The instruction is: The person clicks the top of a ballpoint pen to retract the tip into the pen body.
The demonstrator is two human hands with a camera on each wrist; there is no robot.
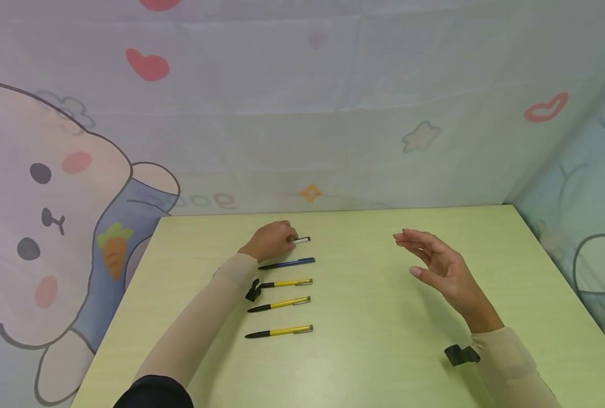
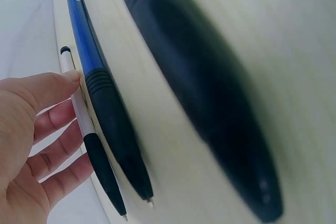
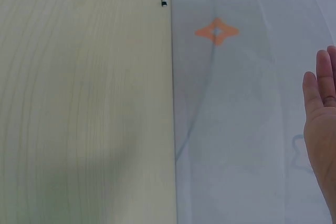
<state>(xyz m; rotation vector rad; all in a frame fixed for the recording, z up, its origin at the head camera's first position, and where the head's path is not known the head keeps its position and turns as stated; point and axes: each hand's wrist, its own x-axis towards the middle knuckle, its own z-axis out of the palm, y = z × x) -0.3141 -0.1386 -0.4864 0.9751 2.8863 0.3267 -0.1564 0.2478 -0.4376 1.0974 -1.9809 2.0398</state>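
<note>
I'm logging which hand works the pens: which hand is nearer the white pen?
Left. The left hand touches the white pen, fingers on its barrel at the far end of the pen row. The right hand is raised, open, well off to the right, holding nothing.

Bright, even, soft lighting, faint shadows under arms on the table (image 1: 363,351), slight wide-angle bowing at edges, left wrist view's nearest pen (image 2: 205,98) heavily blurred

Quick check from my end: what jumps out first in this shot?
A neat column of pens on the green table: three yellow pens nearest, a blue pen behind. Beyond it, the left hand pinches a white pen, while the right hand hovers open, holding nothing.
</note>
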